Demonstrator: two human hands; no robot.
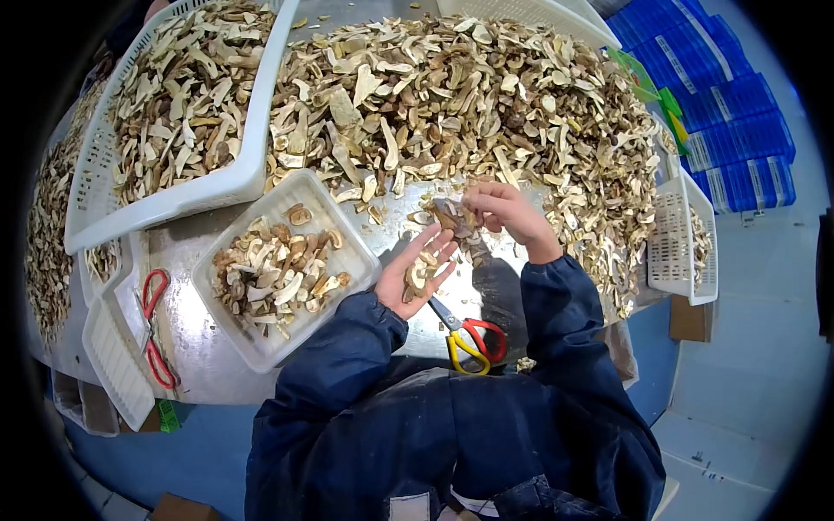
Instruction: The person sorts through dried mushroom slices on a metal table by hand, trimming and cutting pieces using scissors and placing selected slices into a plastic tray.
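My left hand (419,267) is palm up, fingers stretched out, with a few dried mushroom slices (420,274) resting on it. Thumb and fingers of my right hand (514,219) pinch a darker brown mushroom slice (455,214) just beyond my left fingertips. Below my hands, scissors (469,337) with one red and one yellow handle lie on the metal table. A clear plastic tray (365,245) of sorted-looking slices stands left of my left hand. Ahead spreads a large heap of dried mushroom slices (452,95).
A large white basket (174,207) full of slices stands at the upper left. Red-handled scissors (151,328) lie beside a white ribbed tray (117,360). On the right are a white perforated basket (673,239), a cardboard box (691,319) and stacked blue packs (738,135).
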